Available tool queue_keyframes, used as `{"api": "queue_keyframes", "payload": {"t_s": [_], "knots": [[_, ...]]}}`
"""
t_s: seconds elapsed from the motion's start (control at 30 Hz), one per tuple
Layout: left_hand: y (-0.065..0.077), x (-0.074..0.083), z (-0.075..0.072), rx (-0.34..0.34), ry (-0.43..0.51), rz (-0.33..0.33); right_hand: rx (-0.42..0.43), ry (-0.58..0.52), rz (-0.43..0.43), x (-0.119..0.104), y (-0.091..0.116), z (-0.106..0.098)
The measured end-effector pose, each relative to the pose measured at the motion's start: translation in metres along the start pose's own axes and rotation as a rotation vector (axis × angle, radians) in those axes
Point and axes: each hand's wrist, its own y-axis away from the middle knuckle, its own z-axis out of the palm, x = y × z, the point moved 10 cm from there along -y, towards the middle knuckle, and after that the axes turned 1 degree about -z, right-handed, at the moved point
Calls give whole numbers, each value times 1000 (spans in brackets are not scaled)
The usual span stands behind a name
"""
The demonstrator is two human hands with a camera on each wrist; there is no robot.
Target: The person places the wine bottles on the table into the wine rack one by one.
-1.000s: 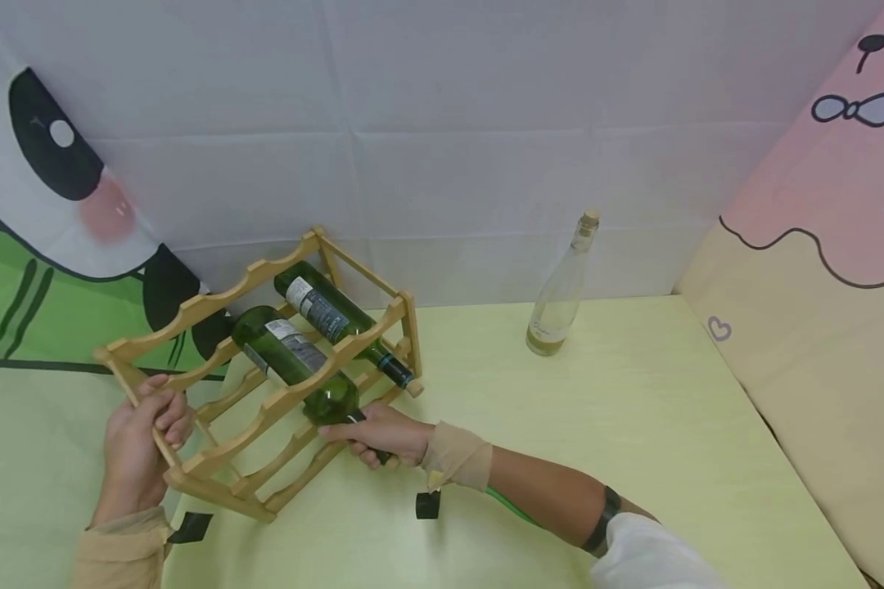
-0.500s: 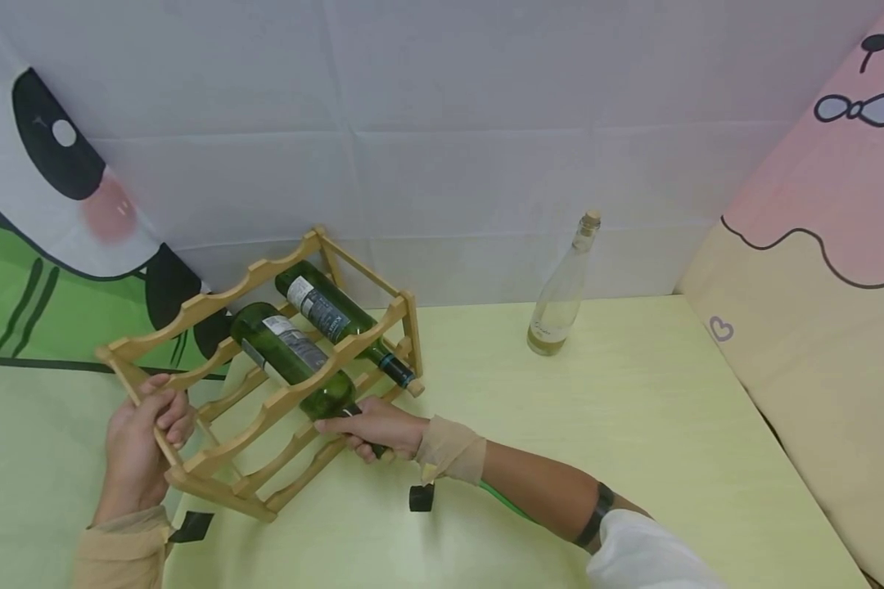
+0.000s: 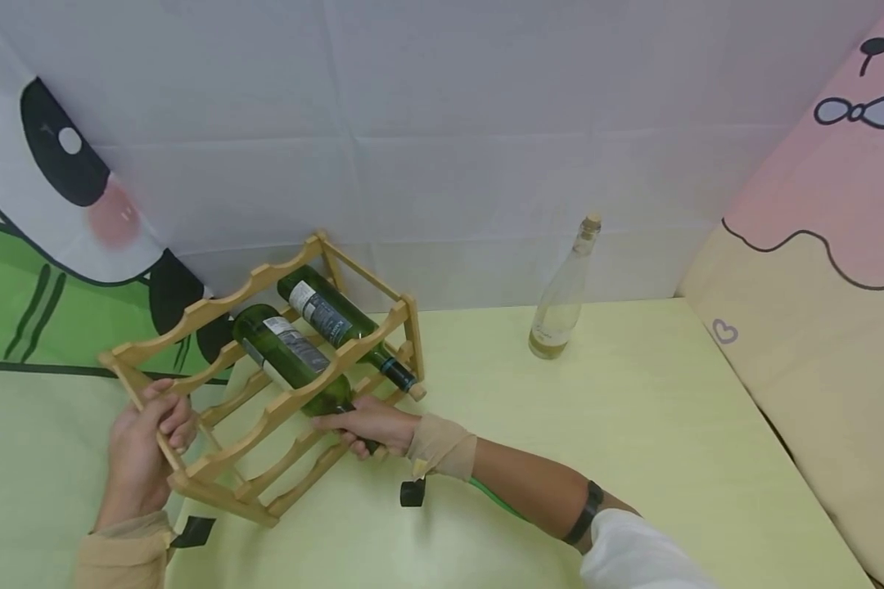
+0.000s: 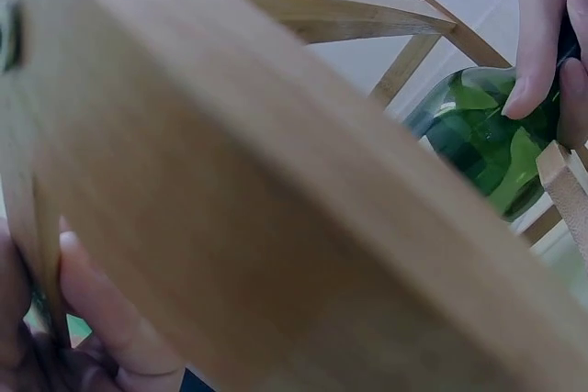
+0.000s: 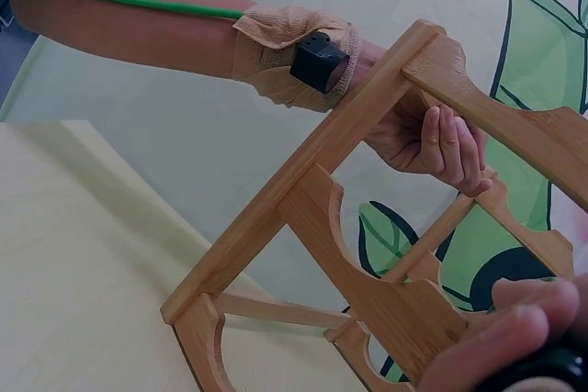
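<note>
A wooden wine rack stands at an angle on the left of the table in the head view. My left hand grips the bar at its left end; in the right wrist view that left hand shows curled fingers. With my right hand I hold the dark neck of a green wine bottle, whose body lies across the rack's upper tier. Beside it a second green wine bottle lies in the rack, corked neck toward me. In the left wrist view the held bottle's glass shows past the rack.
A clear corked bottle stands upright farther back on the pale yellow table. A grey-white cloth backdrop rises behind the table. Printed cloth panels flank it at both sides.
My right hand has moved slightly left and up in the head view, and the held bottle has slid a little farther back into the rack. The left hand keeps its grip.
</note>
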Motion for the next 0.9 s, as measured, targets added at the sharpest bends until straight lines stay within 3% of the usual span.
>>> {"api": "queue_keyframes", "payload": {"t_s": [0.47,0.9], "knots": [[0,0,0,-8,34,22,-19,4,15,0,-5,-1],[0,0,2,6,6,17,-34,-16,-15,-3,0,1]]}}
